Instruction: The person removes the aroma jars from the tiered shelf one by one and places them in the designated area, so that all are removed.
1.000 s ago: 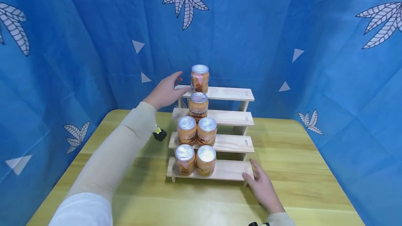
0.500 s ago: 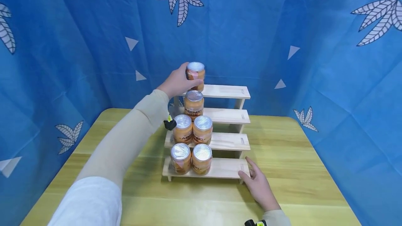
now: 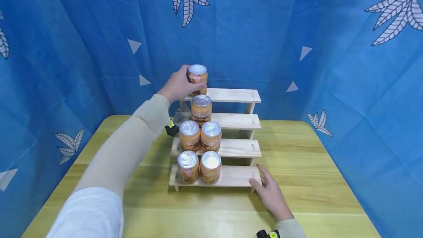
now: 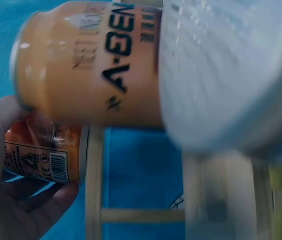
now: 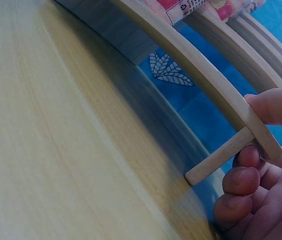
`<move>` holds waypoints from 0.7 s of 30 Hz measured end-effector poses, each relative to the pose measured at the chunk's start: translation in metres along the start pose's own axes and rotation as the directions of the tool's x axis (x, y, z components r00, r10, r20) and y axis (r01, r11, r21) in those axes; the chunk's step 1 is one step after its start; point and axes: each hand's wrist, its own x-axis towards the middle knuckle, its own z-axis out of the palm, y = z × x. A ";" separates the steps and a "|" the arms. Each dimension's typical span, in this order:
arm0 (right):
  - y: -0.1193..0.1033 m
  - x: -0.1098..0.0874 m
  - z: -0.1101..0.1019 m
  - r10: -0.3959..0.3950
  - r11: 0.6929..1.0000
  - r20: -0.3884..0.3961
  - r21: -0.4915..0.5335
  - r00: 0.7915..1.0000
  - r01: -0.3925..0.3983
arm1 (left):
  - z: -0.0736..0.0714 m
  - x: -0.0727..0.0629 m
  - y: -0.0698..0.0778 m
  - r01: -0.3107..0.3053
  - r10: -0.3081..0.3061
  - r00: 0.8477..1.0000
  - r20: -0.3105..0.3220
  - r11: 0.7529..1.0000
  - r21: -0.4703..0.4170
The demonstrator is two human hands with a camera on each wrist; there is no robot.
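Note:
On the top shelf of a four-step wooden display rack (image 3: 232, 120), my left hand (image 3: 178, 85) grips an orange can (image 3: 198, 78) with a silver lid. The left wrist view shows the fingers and thumb around that can's label side (image 4: 43, 150), with another can (image 4: 65, 65) large in front. My right hand (image 3: 273, 198) holds the right end of the lowest shelf. In the right wrist view its thumb lies on the board (image 5: 196, 82) and its fingers curl beneath. One matching can (image 3: 201, 111) stands on the second shelf down.
Two more cans (image 3: 200, 137) stand side by side on the third shelf, and two (image 3: 199, 167) on the lowest, all on the left half. The rack rests on a yellow wood-grain table (image 3: 290, 153). Blue patterned cloth (image 3: 244, 39) hangs behind and at both sides.
My left hand has closed around the top can from its left and shifted it slightly left along the shelf. My right hand keeps its hold. The head view has turned slightly.

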 end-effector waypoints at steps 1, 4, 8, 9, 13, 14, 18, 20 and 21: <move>0.000 0.000 0.000 0.001 1.000 0.003 -0.004 1.000 -0.001 | -0.004 -0.003 -0.001 -0.002 0.002 1.000 -0.007 1.000 0.007; 0.001 0.000 0.000 0.003 1.000 0.004 -0.024 1.000 -0.003 | -0.016 -0.014 -0.005 -0.010 0.011 1.000 -0.029 1.000 0.019; 0.001 0.000 0.000 0.012 0.999 -0.004 -0.045 1.000 -0.012 | -0.031 -0.031 -0.014 -0.012 0.014 0.999 -0.044 0.999 0.034; 0.001 0.000 0.001 0.012 0.999 -0.002 -0.044 1.000 -0.012 | -0.035 -0.035 -0.017 -0.011 0.013 0.999 -0.044 0.999 0.039; 0.002 0.001 -0.001 0.019 0.999 0.004 -0.037 1.000 -0.019 | -0.046 -0.050 -0.033 0.003 -0.002 0.999 -0.041 0.999 0.032; 0.002 0.001 -0.001 0.019 0.999 0.007 -0.034 1.000 -0.019 | -0.048 -0.054 -0.037 0.009 -0.008 0.999 -0.048 0.999 0.030; 0.002 0.002 -0.001 0.023 0.999 0.011 -0.024 1.000 -0.022 | -0.058 -0.068 -0.052 0.024 -0.020 0.996 -0.086 0.999 0.047; 0.002 0.002 -0.001 0.023 1.000 0.014 -0.012 1.000 -0.023 | -0.061 -0.075 -0.056 0.018 -0.012 0.994 -0.109 0.998 0.060; 0.002 0.002 0.000 0.023 1.000 0.015 -0.005 1.000 -0.023 | -0.063 -0.078 -0.057 0.017 -0.009 0.993 -0.116 0.998 0.065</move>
